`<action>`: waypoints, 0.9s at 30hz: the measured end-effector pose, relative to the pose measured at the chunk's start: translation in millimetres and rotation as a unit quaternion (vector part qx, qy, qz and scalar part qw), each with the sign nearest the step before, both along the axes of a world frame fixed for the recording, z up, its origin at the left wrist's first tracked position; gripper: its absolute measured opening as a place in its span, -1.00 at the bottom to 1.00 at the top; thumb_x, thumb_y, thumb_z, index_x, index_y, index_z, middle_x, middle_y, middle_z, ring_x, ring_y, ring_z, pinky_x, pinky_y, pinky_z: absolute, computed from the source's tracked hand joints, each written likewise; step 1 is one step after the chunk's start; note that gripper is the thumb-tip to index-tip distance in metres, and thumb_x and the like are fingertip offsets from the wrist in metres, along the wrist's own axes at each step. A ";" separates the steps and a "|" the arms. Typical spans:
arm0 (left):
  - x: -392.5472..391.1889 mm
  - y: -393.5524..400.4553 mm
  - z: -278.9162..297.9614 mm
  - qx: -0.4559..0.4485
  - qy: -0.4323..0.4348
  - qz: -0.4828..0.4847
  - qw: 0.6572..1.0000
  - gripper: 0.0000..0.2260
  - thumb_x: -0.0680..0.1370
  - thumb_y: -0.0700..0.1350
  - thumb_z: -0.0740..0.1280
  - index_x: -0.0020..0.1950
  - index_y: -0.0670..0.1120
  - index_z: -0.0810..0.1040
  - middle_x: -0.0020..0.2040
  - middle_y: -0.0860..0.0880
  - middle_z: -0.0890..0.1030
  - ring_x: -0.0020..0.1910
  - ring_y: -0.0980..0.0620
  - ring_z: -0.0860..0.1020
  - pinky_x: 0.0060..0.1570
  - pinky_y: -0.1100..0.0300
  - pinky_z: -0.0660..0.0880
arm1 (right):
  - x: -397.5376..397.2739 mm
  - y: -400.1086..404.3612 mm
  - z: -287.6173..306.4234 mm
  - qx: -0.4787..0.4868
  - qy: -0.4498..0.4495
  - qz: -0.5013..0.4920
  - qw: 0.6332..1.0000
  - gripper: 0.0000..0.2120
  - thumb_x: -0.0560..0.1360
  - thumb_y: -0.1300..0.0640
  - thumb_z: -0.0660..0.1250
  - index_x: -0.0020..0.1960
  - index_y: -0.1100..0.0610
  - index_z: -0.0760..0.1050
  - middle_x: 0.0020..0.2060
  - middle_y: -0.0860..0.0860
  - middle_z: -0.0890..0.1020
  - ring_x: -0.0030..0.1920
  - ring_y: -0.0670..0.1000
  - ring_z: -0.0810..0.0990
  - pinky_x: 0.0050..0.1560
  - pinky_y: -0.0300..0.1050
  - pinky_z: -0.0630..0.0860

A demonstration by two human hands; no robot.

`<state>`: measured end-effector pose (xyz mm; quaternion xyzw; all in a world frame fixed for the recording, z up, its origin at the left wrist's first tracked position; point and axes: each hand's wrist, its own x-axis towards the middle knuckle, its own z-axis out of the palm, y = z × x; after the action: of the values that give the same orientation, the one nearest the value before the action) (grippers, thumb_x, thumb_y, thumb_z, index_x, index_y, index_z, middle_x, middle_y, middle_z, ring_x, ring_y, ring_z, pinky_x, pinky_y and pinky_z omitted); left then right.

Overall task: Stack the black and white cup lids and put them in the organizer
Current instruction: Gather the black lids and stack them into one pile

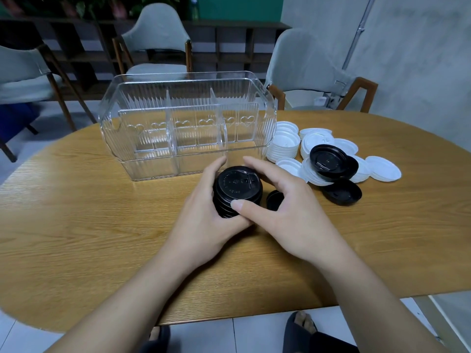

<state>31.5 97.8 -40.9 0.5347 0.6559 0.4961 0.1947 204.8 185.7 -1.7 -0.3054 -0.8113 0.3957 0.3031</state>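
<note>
**Both hands around the stack of black lids**

I see the stack of black lids [237, 191] standing on the tabletop [89, 212], just in front of the clear organizer [187, 123]. My left hand [204, 220] holds the stack from the left side; its fingers [216, 166] curl around the far edge and the palm is against the lower lids. My right hand [288, 205] comes from the right, with the thumb [244, 206] pressed on the near side of the stack and the other fingers bent over the far side. So the stack is pinched between the two hands.

A single black lid [275, 200] lies on the tabletop under my right hand, just beside the stack. To the right of the organizer there is a pile of white lids [285, 146], some stacked and some loose. Two black lids [331, 161] rest on top of this pile, and one more black lid [342, 192] lies upside down near its front edge.

The organizer has three compartments, and I see no lid in them. Behind the tabletop stand grey chairs [155, 34].
</note>
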 end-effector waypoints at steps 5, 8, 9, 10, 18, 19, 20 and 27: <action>-0.2 0.6 -1.5 -0.012 0.005 -0.002 1.000 -0.01 0.38 0.19 0.65 0.74 0.21 0.26 0.42 0.28 0.63 0.42 0.25 0.59 0.48 0.03 0.53 | 1.2 7.2 0.4 -0.043 0.004 0.042 0.998 -0.40 0.50 0.10 0.65 0.49 -0.09 0.56 0.35 -0.22 0.68 0.46 -0.16 0.57 0.57 0.02 0.43; 0.7 -0.2 -0.7 -0.015 0.017 0.010 1.000 0.03 0.36 0.23 0.65 0.75 0.21 0.24 0.41 0.31 0.63 0.42 0.29 0.58 0.45 0.14 0.51 | 0.1 8.6 -0.3 -0.040 0.011 0.030 0.999 -0.42 0.45 0.08 0.70 0.41 -0.09 0.59 0.30 -0.22 0.71 0.42 -0.18 0.60 0.54 -0.03 0.46; 0.9 -0.5 -0.5 -0.015 0.020 0.014 1.000 0.04 0.37 0.20 0.67 0.76 0.21 0.23 0.39 0.33 0.64 0.41 0.30 0.58 0.43 0.21 0.50 | 0.2 7.8 -0.1 -0.034 0.009 0.018 0.999 -0.41 0.42 0.05 0.71 0.39 -0.11 0.60 0.28 -0.25 0.71 0.40 -0.22 0.60 0.52 -0.08 0.46; 0.9 -0.5 -0.6 -0.016 0.025 0.018 0.999 0.04 0.38 0.17 0.69 0.76 0.21 0.22 0.37 0.34 0.64 0.39 0.31 0.58 0.39 0.29 0.49 | -0.2 6.3 -0.3 -0.026 0.004 0.004 1.000 -0.41 0.40 0.01 0.73 0.36 -0.12 0.60 0.26 -0.27 0.71 0.38 -0.26 0.60 0.50 -0.13 0.46; 3.0 -1.4 1.6 -0.014 0.038 0.035 0.999 0.05 0.39 0.08 0.70 0.76 0.21 0.19 0.21 0.47 0.61 0.28 0.37 0.58 0.17 0.56 0.39 | -7.2 -9.0 -5.4 -0.005 -0.006 -0.066 0.998 -0.38 0.34 -0.20 0.71 0.31 -0.19 0.53 0.22 -0.35 0.69 0.31 -0.28 0.61 0.42 -0.04 0.53; 3.3 -1.8 1.6 -0.012 0.035 0.035 0.999 0.05 0.40 0.07 0.71 0.76 0.22 0.18 0.19 0.46 0.63 0.26 0.37 0.59 0.15 0.55 0.41 | -7.4 -10.0 -5.0 -0.006 -0.006 -0.066 0.998 -0.38 0.35 -0.20 0.71 0.32 -0.18 0.53 0.22 -0.34 0.69 0.31 -0.28 0.62 0.42 -0.05 0.53; 3.6 -1.8 1.6 -0.010 0.033 0.035 0.999 0.05 0.40 0.05 0.71 0.75 0.22 0.18 0.19 0.45 0.64 0.25 0.38 0.59 0.14 0.54 0.42 | -7.7 -10.8 -4.6 -0.008 -0.004 -0.066 0.998 -0.38 0.36 -0.18 0.71 0.32 -0.18 0.53 0.22 -0.34 0.69 0.31 -0.28 0.62 0.42 -0.05 0.54; 4.1 -2.3 -0.4 -0.005 0.028 0.006 1.000 0.02 0.40 0.10 0.69 0.74 0.23 0.20 0.37 0.36 0.62 0.38 0.31 0.58 0.38 0.27 0.51 | -3.1 -6.1 -6.3 -0.026 -0.001 -0.037 0.999 -0.25 0.35 -0.16 0.72 0.46 -0.19 0.50 0.33 -0.32 0.66 0.40 -0.25 0.59 0.51 0.00 0.49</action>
<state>35.6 95.4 -41.3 0.5435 0.6668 0.4785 0.1762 201.8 179.5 -8.0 -0.3433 -0.7892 0.4053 0.3083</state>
